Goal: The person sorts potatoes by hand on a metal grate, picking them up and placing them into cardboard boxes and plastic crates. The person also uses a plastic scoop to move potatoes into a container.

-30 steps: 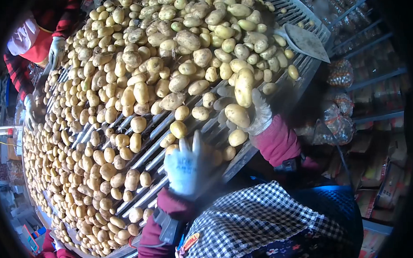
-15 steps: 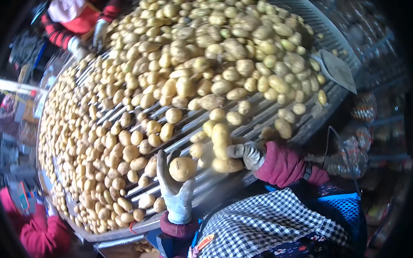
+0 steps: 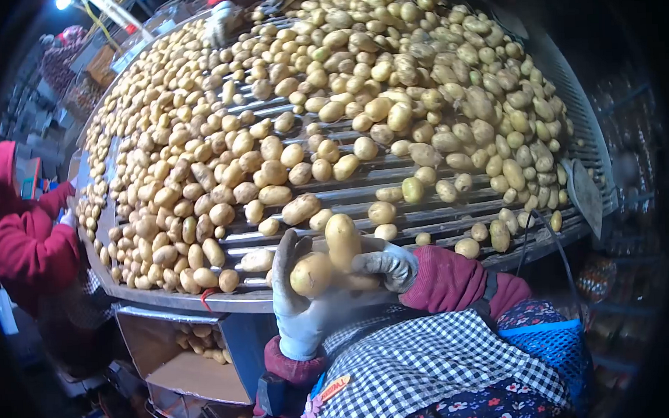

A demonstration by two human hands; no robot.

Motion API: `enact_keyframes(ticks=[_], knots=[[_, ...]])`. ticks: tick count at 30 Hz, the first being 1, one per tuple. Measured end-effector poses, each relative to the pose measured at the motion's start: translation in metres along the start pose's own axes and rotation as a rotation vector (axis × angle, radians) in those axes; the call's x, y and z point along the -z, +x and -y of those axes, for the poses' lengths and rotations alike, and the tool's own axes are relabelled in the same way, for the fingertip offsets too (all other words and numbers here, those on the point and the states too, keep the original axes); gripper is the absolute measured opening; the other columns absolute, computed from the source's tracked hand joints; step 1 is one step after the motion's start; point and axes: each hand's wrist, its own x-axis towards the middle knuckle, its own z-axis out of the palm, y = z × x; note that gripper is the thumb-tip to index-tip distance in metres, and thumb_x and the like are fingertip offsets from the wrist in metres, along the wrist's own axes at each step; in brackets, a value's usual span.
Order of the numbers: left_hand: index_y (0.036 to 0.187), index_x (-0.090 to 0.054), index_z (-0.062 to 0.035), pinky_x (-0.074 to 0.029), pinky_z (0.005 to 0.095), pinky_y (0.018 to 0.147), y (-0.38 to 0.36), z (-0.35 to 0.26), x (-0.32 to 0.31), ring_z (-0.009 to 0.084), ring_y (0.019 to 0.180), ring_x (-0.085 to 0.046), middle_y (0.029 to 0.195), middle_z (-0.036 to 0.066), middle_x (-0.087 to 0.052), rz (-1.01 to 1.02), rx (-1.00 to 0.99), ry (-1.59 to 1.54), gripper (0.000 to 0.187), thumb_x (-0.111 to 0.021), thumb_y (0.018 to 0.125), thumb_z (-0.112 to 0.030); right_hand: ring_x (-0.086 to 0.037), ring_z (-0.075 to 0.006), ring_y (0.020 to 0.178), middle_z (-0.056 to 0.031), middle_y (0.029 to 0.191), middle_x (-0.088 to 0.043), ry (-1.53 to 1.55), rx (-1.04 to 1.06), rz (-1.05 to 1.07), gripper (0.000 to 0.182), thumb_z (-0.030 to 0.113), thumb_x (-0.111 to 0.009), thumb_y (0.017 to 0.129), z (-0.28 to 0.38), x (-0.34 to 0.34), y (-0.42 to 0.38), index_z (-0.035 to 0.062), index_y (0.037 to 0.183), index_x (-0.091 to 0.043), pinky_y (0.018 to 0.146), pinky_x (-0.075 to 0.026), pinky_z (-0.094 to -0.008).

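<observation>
Both my hands wear white-and-grey work gloves and are close together at the near edge of the slatted sorting table (image 3: 451,186). My left hand (image 3: 298,313) is cupped, fingers up, around a round potato (image 3: 311,275). An oblong potato (image 3: 343,242) stands upright at the fingers of my right hand (image 3: 388,266), which grip it just beside the round one. Below it, the edge of another potato shows, partly hidden and blurred. Loose potatoes (image 3: 275,195) lie on the slats beyond my hands.
A flat metal plate (image 3: 584,196) stands at the table's right end. Under the front edge is an open box (image 3: 200,368) with potatoes in it. A co-worker in a red hood (image 3: 29,227) is at the left; another's gloved hand (image 3: 223,25) reaches in at the far side.
My hands have come closer together, each still with potatoes. The head view has shifted, bringing the box under the table into sight. The far co-worker is now mostly out of frame.
</observation>
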Motion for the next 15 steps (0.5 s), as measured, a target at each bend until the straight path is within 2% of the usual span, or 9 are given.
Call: enact_keyframes(ticks=[4,5,6,8,9,10,13,14,15], knots=[[0.152,-0.031,0.0001,-0.05,0.0384,0.103,-0.02,-0.005,0.019,0.0267,0.126,-0.056,0.143,0.018,-0.049,-0.113,-0.079,-0.038,0.095,-0.083,0.072,-0.001,-0.057,-0.0209,0.118,-0.0122,0.13,-0.057,-0.147,-0.092,0.001,0.069,0.034,-0.072,0.087,-0.011,-0.013,0.019,0.001,0.142,-0.044,0.1,-0.047,-0.0346],[0.152,-0.033,-0.0045,-0.047,0.0404,0.108,-0.025,-0.008,0.028,0.0278,0.126,-0.055,0.142,0.017,-0.051,-0.099,-0.139,-0.022,0.088,-0.081,0.078,-0.001,-0.057,-0.0194,0.115,-0.0108,0.128,-0.058,-0.161,-0.127,0.007,0.069,0.034,-0.073,0.086,-0.012,-0.023,0.025,0.0011,0.14,-0.045,0.098,-0.047,-0.0335],[0.152,-0.033,-0.0038,-0.046,0.0398,0.108,-0.032,-0.015,0.034,0.0271,0.127,-0.055,0.14,0.017,-0.053,-0.14,-0.231,0.22,0.088,-0.081,0.078,0.0,-0.057,-0.019,0.118,-0.0096,0.129,-0.058,-0.204,-0.127,0.012,0.07,0.035,-0.072,0.085,-0.016,-0.036,0.03,0.0012,0.141,-0.046,0.102,-0.045,-0.034],[0.152,-0.032,-0.0028,-0.046,0.0393,0.108,-0.053,-0.028,0.05,0.0266,0.126,-0.056,0.138,0.016,-0.054,-0.333,-0.03,-0.023,0.09,-0.08,0.077,0.002,-0.056,-0.0186,0.12,-0.0087,0.132,-0.058,-0.279,-0.131,0.088,0.073,0.038,-0.071,0.085,-0.03,-0.052,0.047,0.0008,0.142,-0.046,0.105,-0.044,-0.0344],[0.153,-0.031,-0.0026,-0.048,0.0391,0.107,-0.066,-0.031,0.061,0.0266,0.125,-0.056,0.137,0.016,-0.055,-0.392,-0.025,-0.048,0.091,-0.081,0.077,0.0,-0.056,-0.0189,0.122,-0.0092,0.133,-0.058,-0.31,-0.147,0.105,0.076,0.041,-0.07,0.084,-0.037,-0.067,0.055,0.0005,0.143,-0.046,0.106,-0.043,-0.0336],[0.154,-0.027,-0.0032,-0.049,0.0391,0.105,-0.082,-0.037,0.076,0.0274,0.121,-0.059,0.135,0.018,-0.055,-0.424,-0.019,-0.01,0.093,-0.081,0.079,-0.006,-0.057,-0.0198,0.123,-0.0094,0.132,-0.059,-0.364,-0.181,0.147,0.073,0.04,-0.07,0.086,-0.045,-0.069,0.063,0.0002,0.143,-0.047,0.106,-0.043,-0.0329],[0.156,-0.019,-0.0036,-0.053,0.0391,0.099,-0.127,-0.076,0.101,0.0276,0.109,-0.066,0.127,0.021,-0.058,-0.653,0.031,-0.309,0.101,-0.083,0.082,-0.025,-0.059,-0.0225,0.122,-0.0124,0.132,-0.06,-0.334,-0.42,0.207,0.072,0.038,-0.072,0.086,-0.066,-0.099,0.082,-0.001,0.142,-0.047,0.106,-0.045,-0.0351],[0.156,-0.022,-0.0034,-0.058,0.0377,0.089,-0.147,-0.078,0.108,0.0269,0.1,-0.069,0.12,0.022,-0.062,-0.754,0.006,-0.296,0.104,-0.083,0.081,-0.041,-0.063,-0.0272,0.116,-0.0156,0.131,-0.06,-0.339,-0.47,0.19,0.076,0.041,-0.074,0.083,-0.072,-0.117,0.088,-0.0025,0.14,-0.047,0.103,-0.048,-0.0387],[0.155,-0.023,-0.0034,-0.06,0.0368,0.084,-0.171,-0.083,0.121,0.0267,0.097,-0.069,0.117,0.022,-0.063,-0.811,-0.023,-0.308,0.104,-0.081,0.081,-0.047,-0.066,-0.0318,0.11,-0.0188,0.131,-0.06,-0.353,-0.526,0.163,0.08,0.044,-0.076,0.081,-0.084,-0.139,0.094,-0.0041,0.139,-0.047,0.101,-0.051,-0.0422]])
